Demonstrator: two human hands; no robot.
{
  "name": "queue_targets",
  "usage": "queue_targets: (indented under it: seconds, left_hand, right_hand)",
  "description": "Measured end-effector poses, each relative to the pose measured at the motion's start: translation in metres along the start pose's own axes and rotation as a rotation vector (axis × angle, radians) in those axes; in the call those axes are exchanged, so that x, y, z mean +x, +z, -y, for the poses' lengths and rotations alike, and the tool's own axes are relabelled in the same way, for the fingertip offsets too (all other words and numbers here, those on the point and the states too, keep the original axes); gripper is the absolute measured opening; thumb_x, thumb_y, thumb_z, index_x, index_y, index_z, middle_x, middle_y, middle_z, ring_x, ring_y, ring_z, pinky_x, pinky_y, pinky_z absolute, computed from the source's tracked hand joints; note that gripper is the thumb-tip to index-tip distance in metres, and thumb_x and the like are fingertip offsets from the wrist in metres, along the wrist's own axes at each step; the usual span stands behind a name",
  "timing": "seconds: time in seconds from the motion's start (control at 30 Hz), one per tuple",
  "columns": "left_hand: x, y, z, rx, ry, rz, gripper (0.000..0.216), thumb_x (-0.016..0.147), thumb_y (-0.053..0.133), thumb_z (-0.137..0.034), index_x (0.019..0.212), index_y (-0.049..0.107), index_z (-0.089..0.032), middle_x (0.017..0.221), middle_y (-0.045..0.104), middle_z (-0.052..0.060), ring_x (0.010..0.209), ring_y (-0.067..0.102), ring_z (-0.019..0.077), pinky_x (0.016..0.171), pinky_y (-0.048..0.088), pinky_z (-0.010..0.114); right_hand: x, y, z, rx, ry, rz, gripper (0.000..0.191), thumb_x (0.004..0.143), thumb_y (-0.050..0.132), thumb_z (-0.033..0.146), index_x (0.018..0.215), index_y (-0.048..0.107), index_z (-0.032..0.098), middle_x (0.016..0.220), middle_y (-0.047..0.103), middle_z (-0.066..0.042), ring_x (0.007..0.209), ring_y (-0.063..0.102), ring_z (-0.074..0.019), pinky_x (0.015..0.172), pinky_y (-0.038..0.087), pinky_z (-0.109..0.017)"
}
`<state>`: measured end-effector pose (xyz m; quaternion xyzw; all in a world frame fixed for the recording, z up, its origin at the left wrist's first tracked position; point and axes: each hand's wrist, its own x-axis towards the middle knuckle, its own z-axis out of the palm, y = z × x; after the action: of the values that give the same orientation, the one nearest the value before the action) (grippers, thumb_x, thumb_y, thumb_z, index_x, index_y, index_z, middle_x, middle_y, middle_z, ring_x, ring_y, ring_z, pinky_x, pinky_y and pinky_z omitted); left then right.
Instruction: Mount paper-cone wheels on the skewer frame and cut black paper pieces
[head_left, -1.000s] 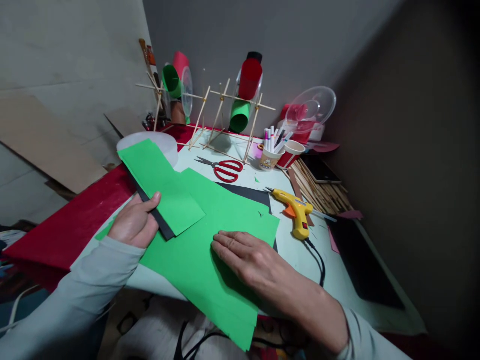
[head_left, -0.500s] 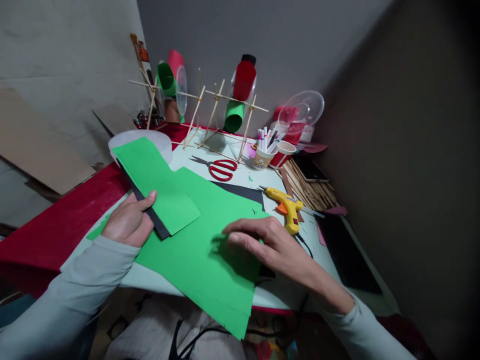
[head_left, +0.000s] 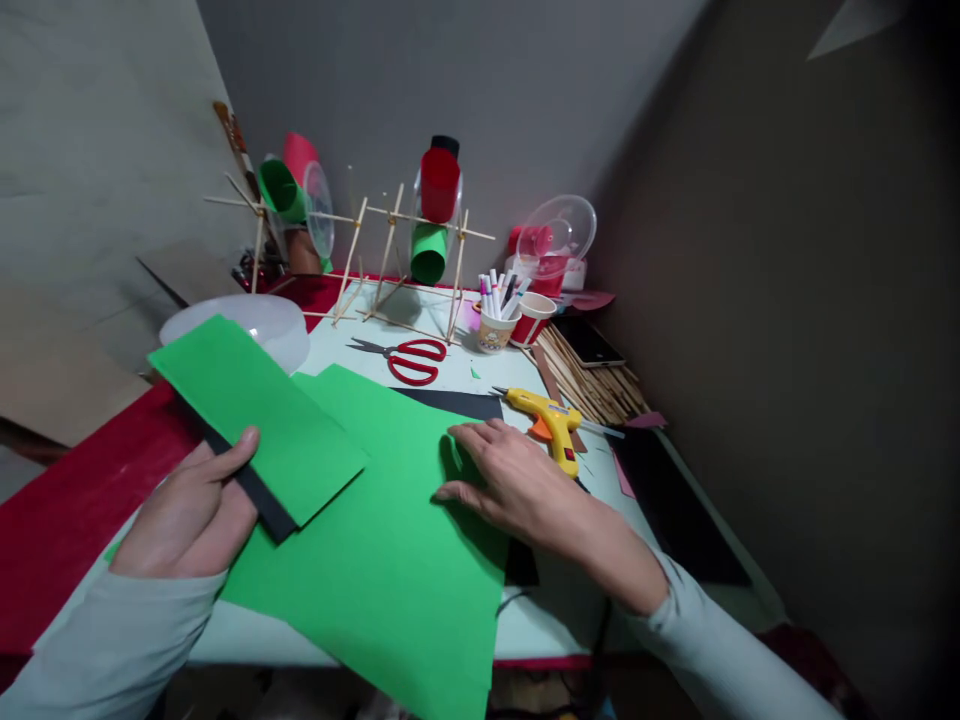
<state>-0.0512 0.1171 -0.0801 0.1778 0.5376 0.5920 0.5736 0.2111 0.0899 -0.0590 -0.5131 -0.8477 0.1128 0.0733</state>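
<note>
My left hand (head_left: 191,510) grips green paper strips (head_left: 259,415) with a black paper strip (head_left: 274,515) beneath them, its thumb on the edge. They are held tilted above the left part of a large green paper sheet (head_left: 375,590). Over that sheet's right side is my right hand (head_left: 517,480), palm down, thumb and fingers apart. Its fingertips are at or just above the paper; I cannot tell if they press on it. A yellow glue gun (head_left: 551,420) lies just beyond this hand. Red-handled scissors (head_left: 409,358) lie behind the sheet.
Stick frames (head_left: 390,240) bearing red and green paper tubes (head_left: 439,190) stand at the back. A marker cup (head_left: 495,325), a red-and-white cup (head_left: 534,315) and a pile of wooden sticks (head_left: 585,370) are at the right. A translucent round lid (head_left: 277,325) is at the left.
The camera view has shifted, so the scene sits farther left and lower. My right hand has moved toward the sheet's far right edge, fingers spread. My left hand still holds the strips.
</note>
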Motion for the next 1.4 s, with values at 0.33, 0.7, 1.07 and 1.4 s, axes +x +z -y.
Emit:
queue_targets:
  seconds: [0.33,0.7,1.07,1.4]
  left_hand:
    - [0.002,-0.038,-0.001,0.051,0.106,-0.057,0.054,0.078,0.074,-0.029,0.128,0.063,-0.043,0.136,0.061,-0.015,0.142,0.039,0.0220,0.097,0.054,0.024]
    - [0.015,-0.069,0.013,0.070,0.037,-0.032,0.090,0.064,0.083,-0.040,0.144,0.043,-0.051,0.143,0.051,-0.014,0.138,0.040,0.0355,0.096,0.057,0.042]
    - [-0.001,-0.064,0.019,-0.031,0.072,-0.052,0.086,0.069,0.079,-0.040,0.145,0.040,-0.053,0.142,0.053,-0.015,0.142,0.035,0.0319,0.104,0.052,0.041]
    - [-0.016,-0.048,0.006,-0.168,0.085,-0.020,0.075,0.076,0.075,-0.034,0.144,0.045,-0.048,0.145,0.055,-0.013,0.147,0.031,0.0235,0.114,0.042,0.034]
  right_hand:
    - [0.042,0.003,-0.008,-0.093,0.133,0.098,0.070,0.074,0.077,0.060,0.118,0.061,0.008,0.113,0.060,-0.019,0.103,0.058,-0.0357,0.090,0.049,-0.050]
    - [0.072,0.001,-0.008,-0.093,0.070,0.138,0.081,0.072,0.079,0.059,0.128,0.056,0.006,0.121,0.057,-0.021,0.111,0.052,-0.0378,0.096,0.044,-0.053]
    - [0.105,0.005,-0.017,-0.115,0.043,0.131,0.075,0.067,0.081,0.061,0.117,0.057,0.010,0.124,0.054,-0.021,0.110,0.052,-0.0348,0.092,0.044,-0.049]
    - [0.131,-0.005,-0.021,-0.031,0.007,0.267,0.057,0.071,0.078,0.062,0.097,0.061,0.015,0.095,0.064,-0.009,0.084,0.058,-0.0222,0.074,0.047,-0.032]
